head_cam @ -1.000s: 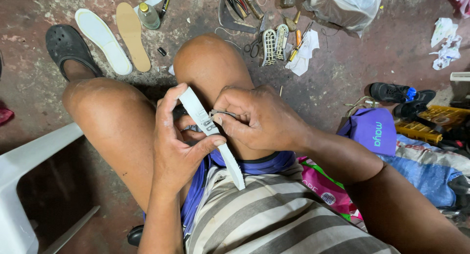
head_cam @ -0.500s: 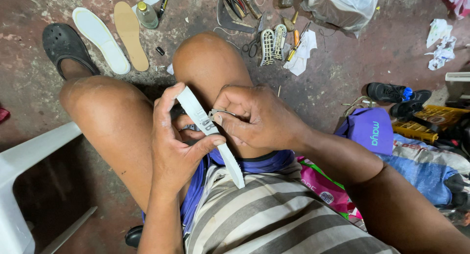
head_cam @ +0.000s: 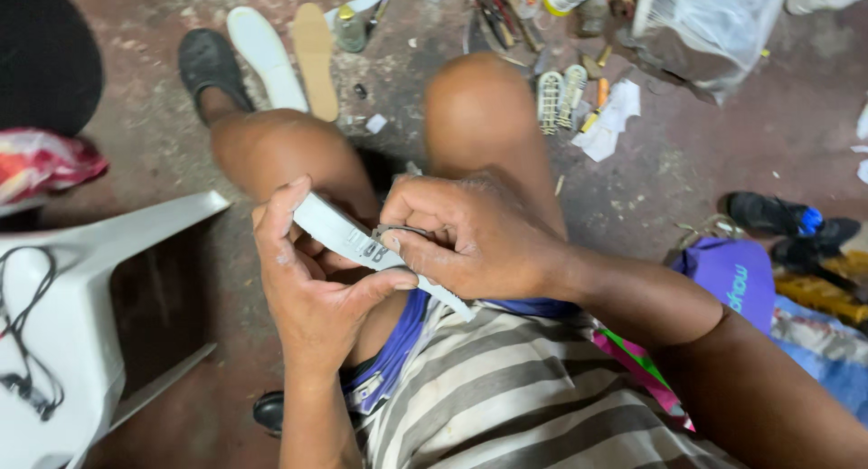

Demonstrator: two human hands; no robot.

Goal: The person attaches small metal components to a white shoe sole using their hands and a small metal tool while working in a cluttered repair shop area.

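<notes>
Gritty floor; pale flat strap in hands.

Your right hand covers the middle of the pale strap, so you can't see what its fingertips pinch there. Your left hand hides the strap's underside. The plastic bag and white chair are cut off by the picture's edges.

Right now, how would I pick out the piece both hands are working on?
Start at the bare knees, then come down to the two hands meeting above the striped shirt. The pale grey strap runs slantwise between them, long and flat, unlike the insoles on the floor.
</notes>
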